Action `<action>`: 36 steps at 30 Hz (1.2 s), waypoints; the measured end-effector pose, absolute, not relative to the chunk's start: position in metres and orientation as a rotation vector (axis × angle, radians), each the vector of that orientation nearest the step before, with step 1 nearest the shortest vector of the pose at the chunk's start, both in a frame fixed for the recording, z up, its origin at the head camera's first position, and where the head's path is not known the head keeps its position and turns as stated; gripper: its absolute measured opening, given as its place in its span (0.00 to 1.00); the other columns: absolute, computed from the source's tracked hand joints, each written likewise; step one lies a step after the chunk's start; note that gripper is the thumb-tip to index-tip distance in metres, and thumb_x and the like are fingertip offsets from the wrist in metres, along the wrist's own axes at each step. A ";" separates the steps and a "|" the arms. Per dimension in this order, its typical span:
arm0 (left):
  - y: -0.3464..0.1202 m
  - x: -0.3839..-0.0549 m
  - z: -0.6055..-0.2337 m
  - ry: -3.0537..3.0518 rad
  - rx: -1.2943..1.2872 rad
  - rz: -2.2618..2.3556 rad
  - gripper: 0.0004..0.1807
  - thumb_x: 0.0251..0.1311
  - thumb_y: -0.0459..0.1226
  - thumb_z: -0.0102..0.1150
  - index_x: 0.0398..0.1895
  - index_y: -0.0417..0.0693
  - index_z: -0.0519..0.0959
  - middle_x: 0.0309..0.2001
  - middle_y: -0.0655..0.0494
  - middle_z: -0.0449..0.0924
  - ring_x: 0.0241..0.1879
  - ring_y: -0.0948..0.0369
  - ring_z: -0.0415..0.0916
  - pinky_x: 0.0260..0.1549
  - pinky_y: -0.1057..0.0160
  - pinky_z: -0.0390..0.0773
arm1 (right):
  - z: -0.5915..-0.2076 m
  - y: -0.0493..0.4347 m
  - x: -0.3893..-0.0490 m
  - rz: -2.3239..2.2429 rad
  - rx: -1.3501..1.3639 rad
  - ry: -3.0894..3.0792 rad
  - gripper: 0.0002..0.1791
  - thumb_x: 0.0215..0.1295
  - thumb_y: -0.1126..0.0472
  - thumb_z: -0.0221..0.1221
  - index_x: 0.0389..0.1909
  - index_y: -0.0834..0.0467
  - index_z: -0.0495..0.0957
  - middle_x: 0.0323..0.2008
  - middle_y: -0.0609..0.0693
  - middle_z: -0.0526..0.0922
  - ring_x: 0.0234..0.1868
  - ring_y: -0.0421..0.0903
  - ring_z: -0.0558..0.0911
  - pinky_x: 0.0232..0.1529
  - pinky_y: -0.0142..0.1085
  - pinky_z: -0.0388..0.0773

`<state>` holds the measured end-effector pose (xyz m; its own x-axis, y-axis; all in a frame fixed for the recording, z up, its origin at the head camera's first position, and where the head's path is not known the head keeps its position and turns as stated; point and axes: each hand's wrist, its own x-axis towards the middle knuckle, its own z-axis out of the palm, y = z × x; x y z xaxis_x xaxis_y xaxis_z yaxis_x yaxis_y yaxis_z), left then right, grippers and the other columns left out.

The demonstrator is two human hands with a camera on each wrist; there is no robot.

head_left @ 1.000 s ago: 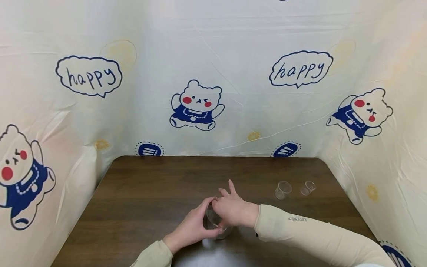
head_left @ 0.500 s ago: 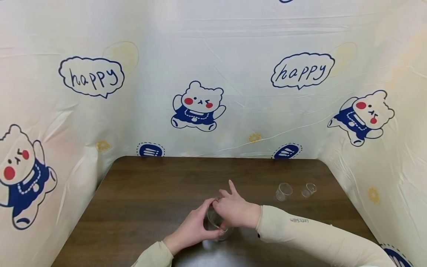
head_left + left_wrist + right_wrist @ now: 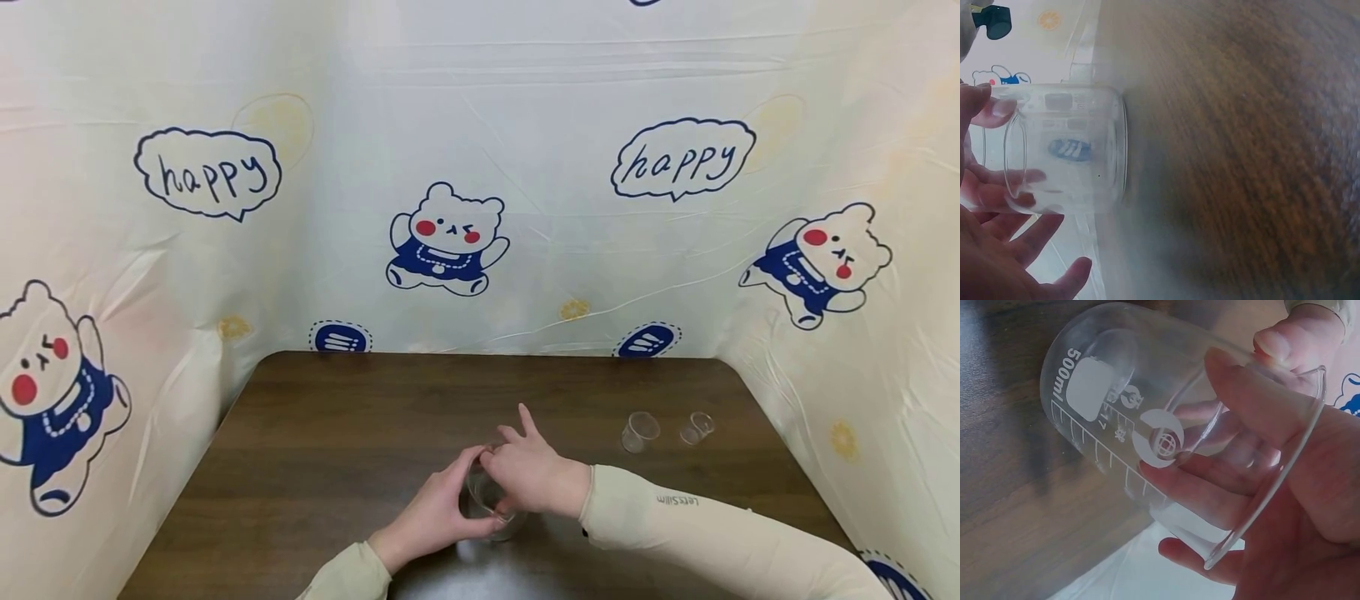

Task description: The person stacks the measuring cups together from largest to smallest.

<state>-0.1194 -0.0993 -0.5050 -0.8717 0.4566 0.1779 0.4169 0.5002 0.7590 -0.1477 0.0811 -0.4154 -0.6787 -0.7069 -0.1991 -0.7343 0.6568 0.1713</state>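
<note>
A large clear glass beaker (image 3: 1091,387) marked 500ml stands upright on the table near its front, seen in the right wrist view with white scale lines. My left hand (image 3: 442,510) holds it from outside, with the thumb and fingers spread round its wall near the top. A smaller glass beaker (image 3: 1015,156) is inside the large one, its rim below the large rim. My right hand (image 3: 534,477) reaches in through the mouth from above, and its thumb and fingers grip the smaller beaker near its rim. One finger of that hand sticks up outside.
Two more small clear beakers, a medium one (image 3: 640,432) and a smaller one (image 3: 697,427), stand on the brown wooden table (image 3: 337,433) at the back right. A patterned white curtain (image 3: 555,275) closes in the back and both sides.
Both hands keep nearly the same pose on the beakers. The head view has shifted slightly, so the whole scene sits a little further right and lower.
</note>
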 end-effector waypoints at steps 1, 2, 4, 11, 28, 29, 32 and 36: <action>-0.099 -0.119 -0.505 2.685 0.783 1.334 0.47 0.54 0.57 0.77 0.73 0.54 0.65 0.64 0.57 0.79 0.57 0.60 0.80 0.58 0.54 0.79 | -0.415 0.081 -0.148 0.365 -1.207 2.755 0.34 0.50 0.38 0.78 0.56 0.50 0.84 0.52 0.42 0.88 0.67 0.55 0.77 0.71 0.67 0.58; -0.099 -0.119 -0.505 2.690 0.786 1.332 0.47 0.53 0.56 0.77 0.73 0.54 0.65 0.64 0.57 0.80 0.57 0.60 0.80 0.58 0.54 0.79 | -0.415 0.082 -0.148 0.365 -1.212 2.754 0.34 0.50 0.38 0.78 0.56 0.50 0.84 0.51 0.42 0.88 0.66 0.55 0.77 0.71 0.67 0.59; -0.099 -0.119 -0.505 2.689 0.784 1.328 0.47 0.53 0.57 0.77 0.73 0.54 0.65 0.64 0.57 0.80 0.56 0.60 0.80 0.57 0.54 0.79 | -0.415 0.082 -0.148 0.365 -1.222 2.751 0.34 0.50 0.38 0.78 0.56 0.50 0.84 0.52 0.42 0.88 0.66 0.55 0.78 0.71 0.67 0.59; -0.099 -0.118 -0.506 2.676 0.776 1.323 0.47 0.54 0.57 0.77 0.73 0.55 0.65 0.64 0.58 0.80 0.55 0.61 0.80 0.56 0.55 0.80 | -0.411 0.086 -0.148 0.320 -1.276 2.735 0.31 0.52 0.41 0.78 0.55 0.49 0.85 0.51 0.42 0.89 0.65 0.56 0.79 0.71 0.66 0.61; -0.099 -0.119 -0.507 2.626 0.744 1.342 0.49 0.53 0.56 0.77 0.74 0.54 0.64 0.67 0.56 0.76 0.60 0.58 0.78 0.58 0.53 0.78 | -0.386 0.103 -0.138 0.316 -1.469 2.854 0.24 0.55 0.44 0.76 0.49 0.50 0.85 0.44 0.42 0.90 0.61 0.53 0.82 0.65 0.56 0.73; -0.099 -0.120 -0.507 2.622 0.743 1.344 0.49 0.53 0.56 0.77 0.74 0.54 0.64 0.67 0.56 0.76 0.59 0.58 0.78 0.58 0.53 0.79 | -0.384 0.105 -0.137 0.309 -1.484 2.861 0.24 0.56 0.44 0.76 0.50 0.50 0.85 0.44 0.43 0.90 0.61 0.53 0.82 0.65 0.55 0.74; -0.100 -0.120 -0.508 2.620 0.751 1.352 0.48 0.54 0.56 0.77 0.74 0.55 0.64 0.65 0.56 0.77 0.56 0.59 0.79 0.54 0.56 0.80 | -0.381 0.109 -0.138 0.281 -1.529 2.887 0.24 0.58 0.43 0.74 0.51 0.50 0.86 0.44 0.44 0.89 0.61 0.54 0.81 0.62 0.50 0.76; -0.100 -0.122 -0.507 2.612 0.762 1.363 0.48 0.54 0.56 0.77 0.74 0.57 0.64 0.63 0.56 0.78 0.53 0.60 0.80 0.52 0.58 0.80 | -0.381 0.115 -0.140 0.214 -1.591 2.925 0.20 0.62 0.42 0.71 0.48 0.50 0.85 0.43 0.44 0.89 0.60 0.53 0.82 0.58 0.46 0.78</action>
